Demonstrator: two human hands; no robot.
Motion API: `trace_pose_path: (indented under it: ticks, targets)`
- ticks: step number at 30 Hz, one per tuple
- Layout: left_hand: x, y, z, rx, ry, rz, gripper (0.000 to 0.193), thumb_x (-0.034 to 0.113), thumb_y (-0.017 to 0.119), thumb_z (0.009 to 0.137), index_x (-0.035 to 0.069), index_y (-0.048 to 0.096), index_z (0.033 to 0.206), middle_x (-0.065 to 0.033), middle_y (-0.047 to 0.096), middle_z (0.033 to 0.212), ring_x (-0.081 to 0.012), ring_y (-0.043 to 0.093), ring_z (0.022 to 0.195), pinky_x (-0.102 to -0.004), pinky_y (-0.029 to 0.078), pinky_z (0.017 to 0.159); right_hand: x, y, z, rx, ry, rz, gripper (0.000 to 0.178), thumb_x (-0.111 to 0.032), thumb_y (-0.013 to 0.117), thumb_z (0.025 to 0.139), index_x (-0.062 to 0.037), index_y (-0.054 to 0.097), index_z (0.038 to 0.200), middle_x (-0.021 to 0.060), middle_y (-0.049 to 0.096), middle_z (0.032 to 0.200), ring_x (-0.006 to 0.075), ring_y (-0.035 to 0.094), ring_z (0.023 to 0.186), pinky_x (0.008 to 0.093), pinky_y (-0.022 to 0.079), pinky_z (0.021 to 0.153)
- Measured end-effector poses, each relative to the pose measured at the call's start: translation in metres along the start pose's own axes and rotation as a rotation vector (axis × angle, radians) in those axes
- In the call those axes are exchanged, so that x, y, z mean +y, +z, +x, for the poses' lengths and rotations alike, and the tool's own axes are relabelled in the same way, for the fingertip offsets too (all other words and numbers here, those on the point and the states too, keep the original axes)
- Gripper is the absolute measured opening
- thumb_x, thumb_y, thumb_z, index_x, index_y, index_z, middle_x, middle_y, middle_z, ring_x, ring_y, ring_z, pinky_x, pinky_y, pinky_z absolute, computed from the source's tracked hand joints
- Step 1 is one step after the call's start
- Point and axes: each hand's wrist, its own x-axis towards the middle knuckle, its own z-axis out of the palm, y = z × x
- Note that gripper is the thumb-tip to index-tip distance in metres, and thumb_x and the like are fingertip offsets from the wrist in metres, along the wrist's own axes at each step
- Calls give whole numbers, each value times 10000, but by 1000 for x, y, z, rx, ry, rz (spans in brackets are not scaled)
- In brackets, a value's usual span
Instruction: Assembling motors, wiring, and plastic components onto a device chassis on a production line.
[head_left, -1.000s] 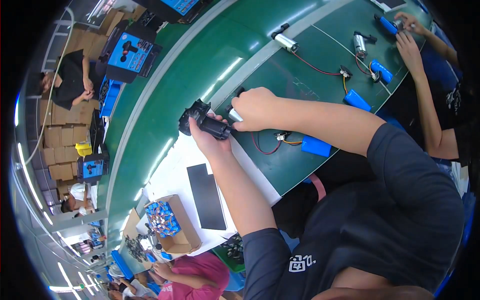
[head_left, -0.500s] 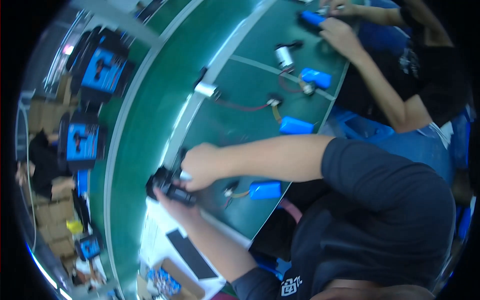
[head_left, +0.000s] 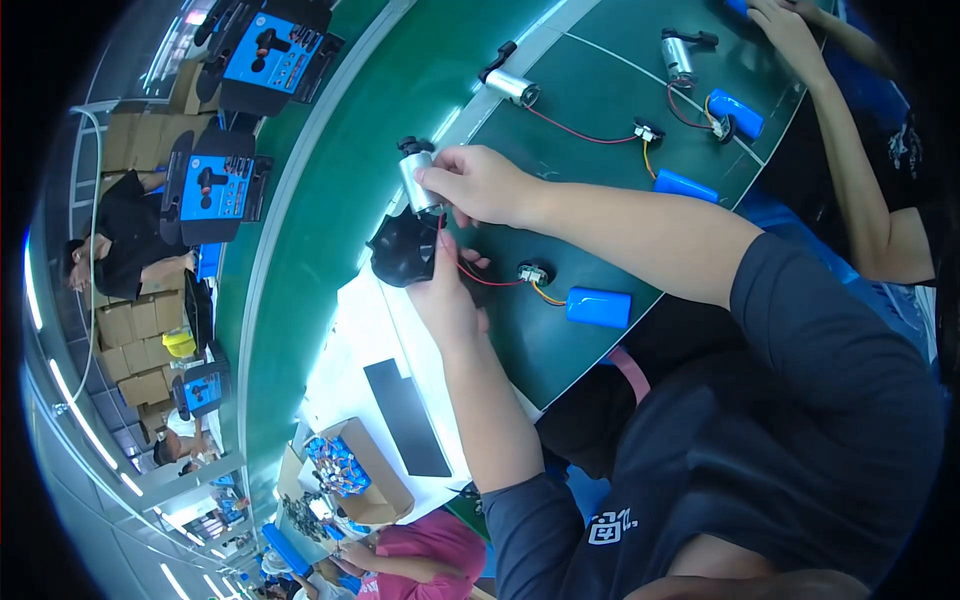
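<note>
We look down from a head-worn camera at two bare hands over a dark green tabletop [head_left: 600,130]. The right hand [head_left: 485,185] has its fingers pinched on a small silver cylindrical motor with a black cap [head_left: 415,175], holding it upright in the air just above the other hand. The left hand [head_left: 445,295] has its fingers wrapped round a black moulded plastic housing [head_left: 402,250], which sits directly below the motor and close to it; we cannot tell whether the two parts touch. Thin red wire [head_left: 480,278] runs from the motor past the left palm to a small black switch part [head_left: 533,272] lying on the tabletop, and yellow wire goes on to a blue cylindrical battery pack [head_left: 598,307] just beside it.

Further along the tabletop we see two more silver motors [head_left: 512,84], each wired to its own blue pack. Another person's hand [head_left: 790,25] rests near the farthest set. Beside the tabletop runs a green conveyor belt [head_left: 320,200]. Near our left forearm lie a white sheet with a flat black rectangular pad [head_left: 405,415] and an open cardboard box of blue parts [head_left: 340,468].
</note>
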Motion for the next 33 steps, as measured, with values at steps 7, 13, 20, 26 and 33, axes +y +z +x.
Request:
trace_pose_path:
  ticks: [7,13,20,26,33]
  targets:
    - [5,-4,1,-139,-192,-409,206,190,589,972,-14,572,994,-73,594,804,-166,585,707,-290,502,642,4,-10,0,68,-123,8,353,-363,626,930,-12,604,890,39,625,722,87,562,521,249,436,471]
    - [4,26,-9,-88,-180,-367,227,38,648,896,-51,546,1078,-99,605,743,-183,584,618,-305,511,587,-1,-32,3,84,-39,20,320,-327,607,962,-14,621,899,26,621,760,66,530,521,234,416,461]
    - [2,50,-2,-127,-181,-398,208,26,676,869,-20,554,1031,-104,607,734,-180,590,607,-311,505,580,2,-46,22,94,-84,14,339,-343,606,963,-10,626,909,16,607,747,58,518,533,230,389,455]
    - [2,68,6,-136,-233,-330,158,18,668,871,-16,560,980,-91,603,794,-178,597,664,-296,501,570,4,-64,35,134,-97,26,338,-347,612,960,-19,625,880,1,592,727,44,482,541,229,363,458]
    - [-12,95,9,-112,-193,-51,265,30,702,853,-17,547,1063,-93,608,764,-174,616,636,-288,515,572,-11,-85,36,128,-62,62,330,-347,614,957,-34,621,854,-4,568,694,50,471,523,225,355,455]
